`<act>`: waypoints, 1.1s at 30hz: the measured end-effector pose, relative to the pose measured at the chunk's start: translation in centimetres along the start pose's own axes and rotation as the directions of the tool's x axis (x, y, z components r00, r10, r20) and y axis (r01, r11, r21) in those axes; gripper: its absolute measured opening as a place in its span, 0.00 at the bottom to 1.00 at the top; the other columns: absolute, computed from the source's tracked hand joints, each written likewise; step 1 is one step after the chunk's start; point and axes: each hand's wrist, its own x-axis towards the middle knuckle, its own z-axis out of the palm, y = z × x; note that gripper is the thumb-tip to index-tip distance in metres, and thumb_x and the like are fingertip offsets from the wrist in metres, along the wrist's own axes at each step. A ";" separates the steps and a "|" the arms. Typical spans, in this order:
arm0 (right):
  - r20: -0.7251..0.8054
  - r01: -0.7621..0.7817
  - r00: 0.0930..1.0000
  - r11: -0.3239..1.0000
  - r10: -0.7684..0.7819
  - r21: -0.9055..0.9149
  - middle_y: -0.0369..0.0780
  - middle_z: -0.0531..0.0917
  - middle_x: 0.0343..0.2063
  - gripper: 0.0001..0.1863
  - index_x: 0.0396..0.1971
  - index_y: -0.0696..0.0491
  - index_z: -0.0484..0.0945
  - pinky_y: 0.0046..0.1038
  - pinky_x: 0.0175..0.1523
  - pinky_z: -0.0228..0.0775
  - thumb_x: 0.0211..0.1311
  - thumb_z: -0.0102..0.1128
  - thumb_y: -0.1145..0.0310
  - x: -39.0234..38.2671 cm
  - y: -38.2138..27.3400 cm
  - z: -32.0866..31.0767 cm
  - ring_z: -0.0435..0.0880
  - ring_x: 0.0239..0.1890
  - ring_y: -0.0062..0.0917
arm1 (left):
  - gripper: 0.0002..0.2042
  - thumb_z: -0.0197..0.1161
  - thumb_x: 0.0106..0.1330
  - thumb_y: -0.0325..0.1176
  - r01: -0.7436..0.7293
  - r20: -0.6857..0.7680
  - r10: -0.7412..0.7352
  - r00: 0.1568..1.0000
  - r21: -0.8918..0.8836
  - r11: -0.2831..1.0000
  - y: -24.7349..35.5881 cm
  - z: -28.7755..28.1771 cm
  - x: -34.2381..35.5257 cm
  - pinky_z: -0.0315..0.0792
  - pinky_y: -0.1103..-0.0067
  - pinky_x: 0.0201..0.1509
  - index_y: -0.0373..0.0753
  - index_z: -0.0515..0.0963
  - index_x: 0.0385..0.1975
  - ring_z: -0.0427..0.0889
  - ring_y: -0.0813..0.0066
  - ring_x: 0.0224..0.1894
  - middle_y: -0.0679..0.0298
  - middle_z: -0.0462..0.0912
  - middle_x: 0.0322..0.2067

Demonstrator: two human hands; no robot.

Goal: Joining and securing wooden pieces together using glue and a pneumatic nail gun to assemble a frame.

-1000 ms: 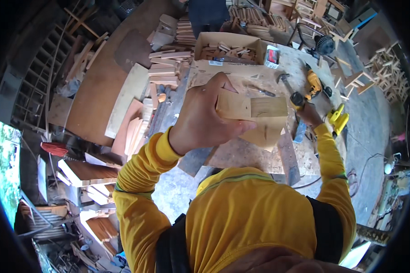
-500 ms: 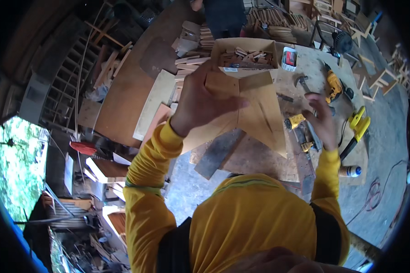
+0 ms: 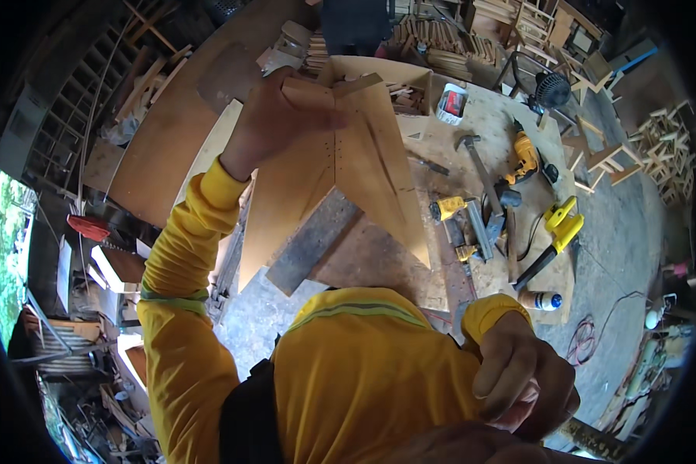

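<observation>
Two tapering brown wooden panels (image 3: 371, 166), joined along a middle seam, stand in front of me and spread apart toward their lower points. Small dark marks dot the seam. My left hand (image 3: 274, 120) grips them near the top, its thumb lying across the front face; its other fingers are partly hidden. My right hand (image 3: 526, 379) is raised close to my body at the lower right with its fingers curled in. Whatever it may hold is hidden. Under the panels a dark flat board (image 3: 313, 241) lies at a slant on the worktable.
On the worktable (image 3: 483, 100) to the right are a hammer (image 3: 483, 166), a yellow drill (image 3: 524, 151), a yellow-and-grey nail gun (image 3: 472, 220), a yellow-and-black power tool (image 3: 553, 236) and a bottle (image 3: 541, 299). A cardboard box (image 3: 417, 73) of wood pieces stands behind the panels.
My right hand has moved from above the tools back toward my body, its fingers curling. The view has shifted right, and the panels appear farther left, still in my left hand.
</observation>
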 end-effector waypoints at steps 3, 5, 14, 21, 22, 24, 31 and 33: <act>0.045 -0.094 0.995 0.992 0.091 0.084 0.36 0.75 0.48 0.07 0.37 0.49 0.77 0.32 0.35 0.74 0.63 0.57 0.79 -0.5 -0.2 -0.5 0.82 0.34 0.35 | 0.24 0.83 0.48 0.31 -0.037 -0.076 0.039 0.996 0.027 0.999 -1.1 0.0 -0.1 0.77 0.84 0.40 0.33 0.73 0.38 0.78 0.85 0.35 0.68 0.78 0.33; 0.079 -0.143 0.988 0.981 0.133 0.133 0.36 0.75 0.48 0.07 0.37 0.50 0.77 0.32 0.35 0.73 0.63 0.57 0.79 -0.4 -0.1 -1.0 0.82 0.34 0.35 | 0.24 0.83 0.48 0.32 -0.049 -0.124 0.055 0.991 0.047 0.998 -1.4 -0.3 -0.5 0.77 0.84 0.40 0.33 0.73 0.37 0.77 0.85 0.35 0.69 0.77 0.32; 0.043 0.027 0.999 0.993 -0.032 0.118 0.38 0.76 0.39 0.04 0.39 0.51 0.78 0.32 0.33 0.73 0.65 0.58 0.72 -1.9 0.8 -2.3 0.82 0.33 0.33 | 0.28 0.85 0.44 0.38 0.090 -0.050 -0.088 0.995 0.051 0.995 0.9 0.0 -0.1 0.75 0.82 0.38 0.33 0.75 0.39 0.78 0.83 0.34 0.67 0.80 0.32; -0.394 -0.538 0.842 0.540 0.367 -0.647 0.47 0.70 0.60 0.46 0.68 0.56 0.58 0.37 0.65 0.64 0.47 0.72 0.71 -4.8 6.7 -10.7 0.71 0.60 0.34 | 0.34 0.86 0.40 0.43 0.005 -0.059 0.005 0.998 0.177 0.984 2.8 -0.3 -2.4 0.77 0.78 0.41 0.30 0.78 0.44 0.82 0.78 0.36 0.61 0.85 0.34; -0.428 -0.645 0.760 0.488 0.489 -0.588 0.46 0.69 0.62 0.47 0.68 0.56 0.59 0.37 0.66 0.62 0.47 0.75 0.69 -4.9 8.4 -11.4 0.70 0.62 0.34 | 0.34 0.86 0.40 0.42 0.032 -0.032 -0.027 0.999 0.142 0.989 3.3 -0.4 -2.7 0.77 0.78 0.42 0.31 0.77 0.45 0.82 0.78 0.36 0.61 0.84 0.34; -0.428 -0.793 0.596 0.417 0.679 -0.444 0.43 0.72 0.61 0.43 0.67 0.57 0.62 0.34 0.66 0.63 0.51 0.75 0.68 -6.1 11.7 -11.9 0.71 0.62 0.30 | 0.34 0.86 0.40 0.42 0.077 0.026 -0.079 0.997 0.077 0.994 3.8 -0.3 -2.6 0.77 0.77 0.43 0.31 0.77 0.46 0.82 0.77 0.37 0.60 0.84 0.34; -0.361 -0.927 0.363 0.374 0.859 -0.041 0.35 0.83 0.45 0.31 0.59 0.58 0.74 0.25 0.55 0.71 0.56 0.73 0.67 -4.5 14.7 -13.6 0.80 0.48 0.18 | 0.38 0.85 0.42 0.42 -0.163 0.041 0.158 0.987 0.176 0.971 0.4 -2.8 0.3 0.75 0.77 0.51 0.32 0.73 0.52 0.80 0.73 0.48 0.56 0.82 0.45; -0.383 -0.898 0.435 0.425 0.815 -0.115 0.34 0.85 0.41 0.27 0.56 0.57 0.78 0.23 0.51 0.73 0.58 0.72 0.65 -2.2 13.6 -14.5 0.82 0.44 0.17 | 0.40 0.85 0.43 0.42 -0.298 0.080 0.287 0.955 0.249 0.921 0.1 -4.2 0.8 0.74 0.76 0.54 0.33 0.72 0.55 0.80 0.71 0.52 0.55 0.81 0.49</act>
